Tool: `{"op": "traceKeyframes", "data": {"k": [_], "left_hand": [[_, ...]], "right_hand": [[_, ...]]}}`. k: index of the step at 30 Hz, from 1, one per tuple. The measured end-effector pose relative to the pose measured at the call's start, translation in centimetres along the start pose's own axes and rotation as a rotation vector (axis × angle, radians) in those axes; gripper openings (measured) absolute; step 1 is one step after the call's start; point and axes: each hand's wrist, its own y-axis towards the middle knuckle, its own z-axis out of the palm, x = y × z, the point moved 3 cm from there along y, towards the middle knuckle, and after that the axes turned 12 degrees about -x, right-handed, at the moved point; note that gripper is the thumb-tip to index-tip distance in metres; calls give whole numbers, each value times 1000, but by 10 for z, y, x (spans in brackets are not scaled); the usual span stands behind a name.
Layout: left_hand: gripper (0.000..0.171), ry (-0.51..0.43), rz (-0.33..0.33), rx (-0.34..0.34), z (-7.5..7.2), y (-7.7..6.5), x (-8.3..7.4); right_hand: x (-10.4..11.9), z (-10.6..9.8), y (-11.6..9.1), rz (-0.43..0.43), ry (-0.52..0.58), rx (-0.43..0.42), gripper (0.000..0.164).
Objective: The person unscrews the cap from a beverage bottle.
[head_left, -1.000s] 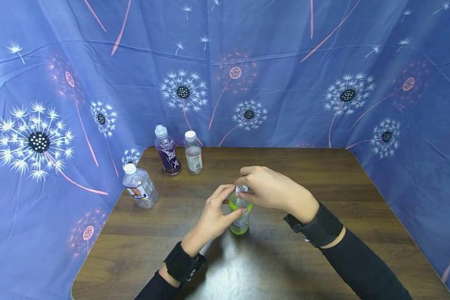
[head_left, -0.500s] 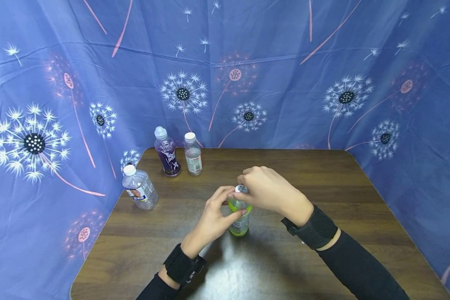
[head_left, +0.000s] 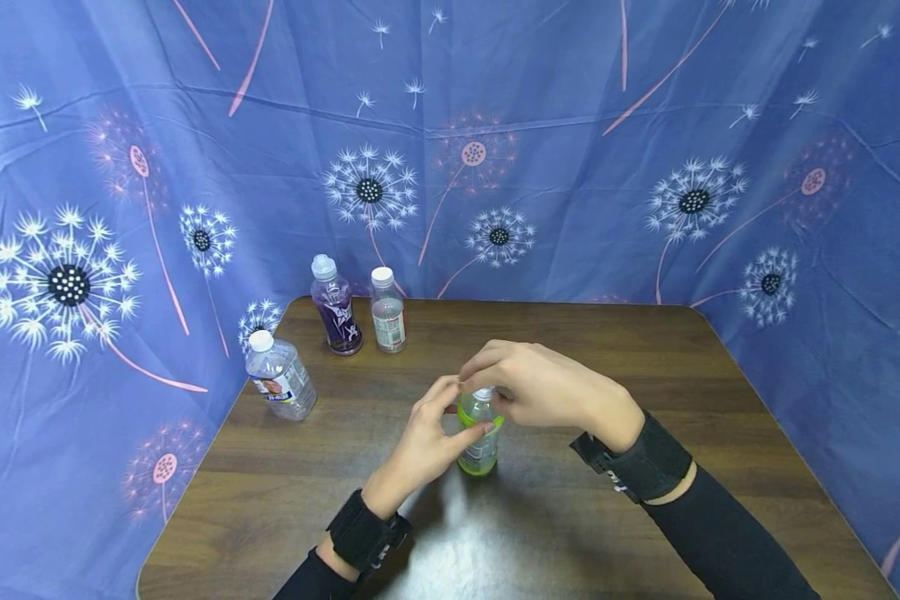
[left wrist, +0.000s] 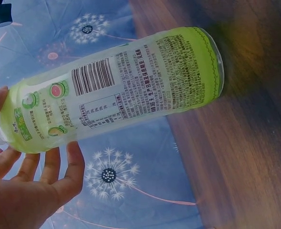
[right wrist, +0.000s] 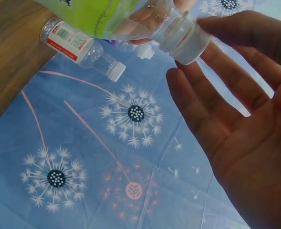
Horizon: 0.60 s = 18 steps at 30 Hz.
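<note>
A clear bottle with a green-and-white printed label (head_left: 482,454) stands upright on the wooden table. My left hand (head_left: 429,429) grips it near the shoulder; in the left wrist view the thumb and curled fingers (left wrist: 76,167) lie on either side of the bottle's upper end. Over its top is my right hand (head_left: 551,383), fingers spread loosely around the white cap (right wrist: 192,45). The right thumb's tip (right wrist: 212,24) is right at the cap's edge, while the other fingers extend past it. The cap sits on the neck.
Back left on the table (head_left: 630,350) stand a purple-labelled bottle (head_left: 337,312) and a small clear bottle with a white cap (head_left: 388,317). Another clear bottle (head_left: 281,379) is near the left edge. A blue dandelion-print cloth (head_left: 570,167) hangs behind.
My right hand has turned around the cap, and its fingers have spread from their closer hold on it. The left hand keeps its grip on the bottle.
</note>
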Motion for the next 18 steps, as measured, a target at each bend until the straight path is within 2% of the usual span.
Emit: {"op": "traceKeyframes", "data": {"k": [3,8,18], "left_hand": [[56,5,-11,16,0,0,-1],[56,13,-18,20,1,-1,-1],[57,29,-13,4,1,0,-3]], "right_hand": [[1,0,0,-13,19,0,45],[1,0,0,-3,14,11,41],[2,-2,0,18,-87,11,24]]}}
